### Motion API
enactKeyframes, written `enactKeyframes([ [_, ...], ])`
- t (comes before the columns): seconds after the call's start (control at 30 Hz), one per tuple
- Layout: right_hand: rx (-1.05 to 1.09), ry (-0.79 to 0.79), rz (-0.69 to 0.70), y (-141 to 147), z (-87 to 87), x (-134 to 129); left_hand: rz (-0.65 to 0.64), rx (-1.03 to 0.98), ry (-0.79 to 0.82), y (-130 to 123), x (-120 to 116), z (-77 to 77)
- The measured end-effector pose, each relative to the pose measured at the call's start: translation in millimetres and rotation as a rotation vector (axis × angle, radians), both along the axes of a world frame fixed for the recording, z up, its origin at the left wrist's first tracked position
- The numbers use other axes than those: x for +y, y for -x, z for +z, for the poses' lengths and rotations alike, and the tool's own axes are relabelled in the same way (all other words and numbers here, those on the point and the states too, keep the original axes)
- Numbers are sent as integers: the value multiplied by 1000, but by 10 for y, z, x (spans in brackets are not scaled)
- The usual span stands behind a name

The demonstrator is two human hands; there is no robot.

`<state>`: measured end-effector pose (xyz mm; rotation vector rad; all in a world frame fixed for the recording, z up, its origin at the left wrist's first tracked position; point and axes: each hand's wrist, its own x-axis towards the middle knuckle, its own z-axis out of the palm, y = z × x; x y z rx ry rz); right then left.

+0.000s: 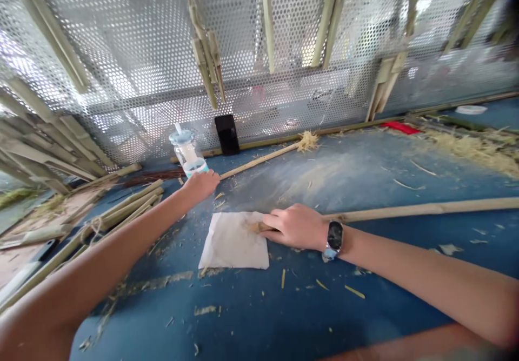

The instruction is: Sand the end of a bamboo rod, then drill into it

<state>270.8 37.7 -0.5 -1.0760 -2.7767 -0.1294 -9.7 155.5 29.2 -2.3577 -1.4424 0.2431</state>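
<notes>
My left hand point(203, 185) is closed at the near end of a thin bamboo stick point(259, 161), in front of a clear bottle point(188, 154) with a pale blue lid. A tuft of curled shavings point(308, 141) sits at the stick's far end. My right hand point(298, 226), with a watch on the wrist, is wrapped round a long bamboo pole point(421, 209) that runs off to the right. From my fingers its brownish, blurred tip point(256, 227) points left over a white sheet of paper point(233, 247) lying on the blue tabletop point(284, 323).
A black phone point(227, 134) leans against the perforated metal panel point(133, 37). Tied bamboo sticks point(130, 204) lie at the left. On the right are a red item point(400, 128), a heap of shavings point(470, 147) and a white lid-like disc point(471, 110). Loose scraps dot the table.
</notes>
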Motion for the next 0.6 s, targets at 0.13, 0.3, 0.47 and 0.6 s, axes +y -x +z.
enactKeyframes([
  [0.13, -13, -17, 121, -41, 3, 27, 1, -6, -34, 79, -68, 62],
  [0.3, 28, -52, 182, -58, 53, -4, 65, -48, -157, 364, -428, 426],
  [0.47, 76, -53, 193, -58, 55, -18, 124, -110, -177, 530, -768, 554],
  [0.6, 66, -62, 272, -76, 79, -46, 154, -218, -71, 598, -940, 391],
])
